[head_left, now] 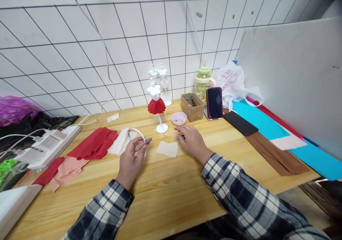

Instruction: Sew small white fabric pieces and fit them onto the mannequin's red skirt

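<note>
My left hand [132,161] is closed around a thin white curved band [139,132], which arches up from the fingers; I cannot tell if it is a full ring. Under and behind it lie pieces of white cloth [117,144]. On the table, my right hand [192,140] rests palm down with bent fingers over a small pointed metal tool [175,138], mostly hidden by the thumb and fingers. Between both hands is a small pale cloth piece [167,149]. Just beyond stands a white mini dress form [161,128] wearing a red pleated skirt [156,106].
Behind are two more dress forms [164,81], a pink dish [179,123] of small shiny bits, a cardboard box [196,112], a propped phone [214,103] and a bottle [204,72]. Red cloth [93,144] and a power strip [48,151] lie left; a black phone [240,123] and brown cloth [275,152] right.
</note>
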A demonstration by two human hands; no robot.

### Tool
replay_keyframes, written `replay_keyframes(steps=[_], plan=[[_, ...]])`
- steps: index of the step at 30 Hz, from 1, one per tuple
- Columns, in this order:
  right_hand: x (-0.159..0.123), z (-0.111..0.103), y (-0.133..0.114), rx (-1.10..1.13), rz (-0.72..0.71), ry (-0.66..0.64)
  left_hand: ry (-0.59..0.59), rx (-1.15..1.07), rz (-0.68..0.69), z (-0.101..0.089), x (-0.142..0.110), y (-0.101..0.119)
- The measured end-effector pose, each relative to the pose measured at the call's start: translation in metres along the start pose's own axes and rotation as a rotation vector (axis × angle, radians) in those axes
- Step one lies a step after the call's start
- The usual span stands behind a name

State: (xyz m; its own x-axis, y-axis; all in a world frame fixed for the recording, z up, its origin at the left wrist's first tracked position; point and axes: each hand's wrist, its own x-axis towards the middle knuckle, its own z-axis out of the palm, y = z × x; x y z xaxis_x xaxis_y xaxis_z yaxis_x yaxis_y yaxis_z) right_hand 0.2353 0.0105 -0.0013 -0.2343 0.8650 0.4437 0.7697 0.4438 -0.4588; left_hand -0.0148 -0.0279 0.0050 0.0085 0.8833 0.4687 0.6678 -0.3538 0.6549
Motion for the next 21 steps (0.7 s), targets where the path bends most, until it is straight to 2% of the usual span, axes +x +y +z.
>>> replay_keyframes(steps=[4,7,13,21], plan=[[-0.007,0.000,-0.025,0.333,-0.168,0.097,-0.172,0.005,0.067,0.010,-0.008,0.013],[-0.012,0.001,-0.041,0.486,-0.207,0.091,-0.211,0.009,0.123,0.016,-0.010,0.013],[-0.013,0.009,-0.047,0.529,-0.182,0.062,-0.207,0.129,0.270,0.018,-0.010,0.005],[-0.016,0.016,-0.046,0.683,-0.060,0.049,-0.346,0.167,0.439,0.016,-0.011,0.012]])
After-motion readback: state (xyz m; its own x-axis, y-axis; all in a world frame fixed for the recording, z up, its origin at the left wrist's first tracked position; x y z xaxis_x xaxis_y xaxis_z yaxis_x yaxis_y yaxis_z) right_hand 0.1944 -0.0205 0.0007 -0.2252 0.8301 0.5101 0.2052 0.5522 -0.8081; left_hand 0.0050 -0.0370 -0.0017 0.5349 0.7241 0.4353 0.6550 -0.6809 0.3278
